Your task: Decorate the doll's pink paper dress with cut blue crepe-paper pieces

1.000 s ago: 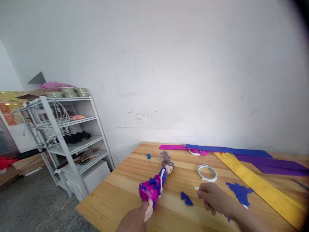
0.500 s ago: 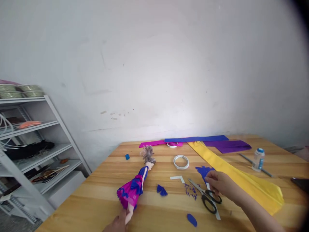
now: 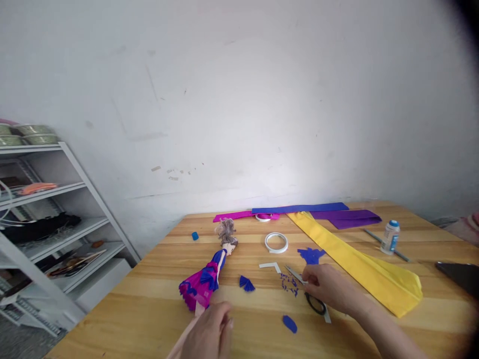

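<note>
A doll (image 3: 209, 274) with grey hair and a pink-and-blue paper dress lies on the table. My left hand (image 3: 209, 331) is beside and partly over its legs, fingers loosely bent and apart, with nothing visible in them. Over the middle of the black-handled scissors (image 3: 316, 304), my right hand (image 3: 327, 286) has its fingers closed around the pivot area, hiding part of the tool. Blue paper scraps (image 3: 289, 285) lie by the blades. A pleated blue paper piece (image 3: 247, 283) and a blue oval (image 3: 289, 324) lie between my hands.
A tape roll (image 3: 276, 243), a cut blue sheet (image 3: 311, 256) and a long yellow strip (image 3: 352, 259) lie farther back. A glue bottle (image 3: 390, 238) stands at right by a grey stick (image 3: 402, 256). A metal shelf (image 3: 88, 184) stands left of the table.
My left hand has come off the doll's leg and moved right. My right hand has shifted from beside the cut blue sheet onto the scissors. The view has tilted slightly.
</note>
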`<state>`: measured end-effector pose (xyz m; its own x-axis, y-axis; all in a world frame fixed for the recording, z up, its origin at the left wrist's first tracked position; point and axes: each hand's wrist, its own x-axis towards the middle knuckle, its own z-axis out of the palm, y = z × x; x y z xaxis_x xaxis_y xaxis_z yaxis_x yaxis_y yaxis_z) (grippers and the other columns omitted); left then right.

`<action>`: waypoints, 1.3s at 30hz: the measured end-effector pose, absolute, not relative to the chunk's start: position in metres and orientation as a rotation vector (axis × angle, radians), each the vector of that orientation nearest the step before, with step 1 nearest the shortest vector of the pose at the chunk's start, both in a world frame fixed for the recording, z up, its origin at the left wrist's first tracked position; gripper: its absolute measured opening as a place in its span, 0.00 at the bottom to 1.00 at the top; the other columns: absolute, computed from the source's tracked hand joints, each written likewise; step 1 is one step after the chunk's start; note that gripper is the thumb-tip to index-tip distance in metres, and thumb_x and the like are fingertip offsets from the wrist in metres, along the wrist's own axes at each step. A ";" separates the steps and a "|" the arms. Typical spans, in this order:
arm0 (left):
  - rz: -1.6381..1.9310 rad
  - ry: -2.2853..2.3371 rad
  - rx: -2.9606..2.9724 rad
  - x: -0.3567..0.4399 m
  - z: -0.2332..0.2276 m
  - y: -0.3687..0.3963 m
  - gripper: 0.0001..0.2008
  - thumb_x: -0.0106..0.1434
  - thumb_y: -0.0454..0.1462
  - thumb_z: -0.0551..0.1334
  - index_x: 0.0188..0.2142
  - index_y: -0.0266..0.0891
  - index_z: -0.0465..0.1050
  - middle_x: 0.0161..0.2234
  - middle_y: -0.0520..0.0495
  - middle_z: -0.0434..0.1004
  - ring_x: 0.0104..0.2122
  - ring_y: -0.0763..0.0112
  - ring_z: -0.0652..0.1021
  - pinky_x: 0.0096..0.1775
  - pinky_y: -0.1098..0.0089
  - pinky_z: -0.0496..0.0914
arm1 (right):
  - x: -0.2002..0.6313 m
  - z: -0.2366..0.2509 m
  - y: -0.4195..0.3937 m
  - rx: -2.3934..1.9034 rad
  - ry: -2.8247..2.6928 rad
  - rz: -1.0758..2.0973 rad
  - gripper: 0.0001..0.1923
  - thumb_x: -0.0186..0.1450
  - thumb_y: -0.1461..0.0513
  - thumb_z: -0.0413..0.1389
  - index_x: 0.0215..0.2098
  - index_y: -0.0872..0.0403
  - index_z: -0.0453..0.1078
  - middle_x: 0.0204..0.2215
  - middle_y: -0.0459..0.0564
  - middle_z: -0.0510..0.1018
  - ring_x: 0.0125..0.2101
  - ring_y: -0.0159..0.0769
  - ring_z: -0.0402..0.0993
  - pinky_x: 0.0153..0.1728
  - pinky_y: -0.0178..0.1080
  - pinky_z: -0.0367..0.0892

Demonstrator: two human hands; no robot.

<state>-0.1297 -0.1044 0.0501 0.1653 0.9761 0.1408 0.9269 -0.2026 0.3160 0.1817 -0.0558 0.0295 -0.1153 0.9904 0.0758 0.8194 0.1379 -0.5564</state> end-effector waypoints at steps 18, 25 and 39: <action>0.634 1.496 2.192 -0.033 -0.005 -0.055 0.12 0.56 0.29 0.51 0.34 0.39 0.72 0.36 0.45 0.74 0.40 0.65 0.72 0.42 0.67 0.64 | 0.129 0.017 -0.080 -1.672 -2.309 0.542 0.09 0.50 0.65 0.53 0.25 0.50 0.75 0.25 0.48 0.79 0.27 0.37 0.71 0.25 0.34 0.53; 0.743 1.436 2.029 -0.034 -0.006 -0.054 0.11 0.55 0.31 0.53 0.33 0.39 0.73 0.35 0.45 0.75 0.39 0.64 0.72 0.42 0.66 0.63 | 0.123 0.009 -0.075 -1.644 -2.292 0.470 0.10 0.48 0.68 0.51 0.21 0.51 0.74 0.22 0.48 0.77 0.25 0.36 0.70 0.25 0.34 0.53; 0.895 0.904 0.873 0.001 0.020 -0.011 0.16 0.43 0.41 0.69 0.27 0.33 0.69 0.20 0.48 0.73 0.19 0.73 0.73 0.22 0.75 0.61 | 0.137 0.052 -0.029 -1.547 -1.969 0.458 0.09 0.52 0.68 0.49 0.28 0.54 0.70 0.24 0.45 0.75 0.27 0.32 0.69 0.27 0.31 0.56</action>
<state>0.0008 -0.0109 0.0204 0.3389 0.9024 -0.2662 -0.2575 0.3611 0.8963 0.1374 -0.0286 0.0518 -0.1529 0.9600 0.2345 0.7582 0.2662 -0.5953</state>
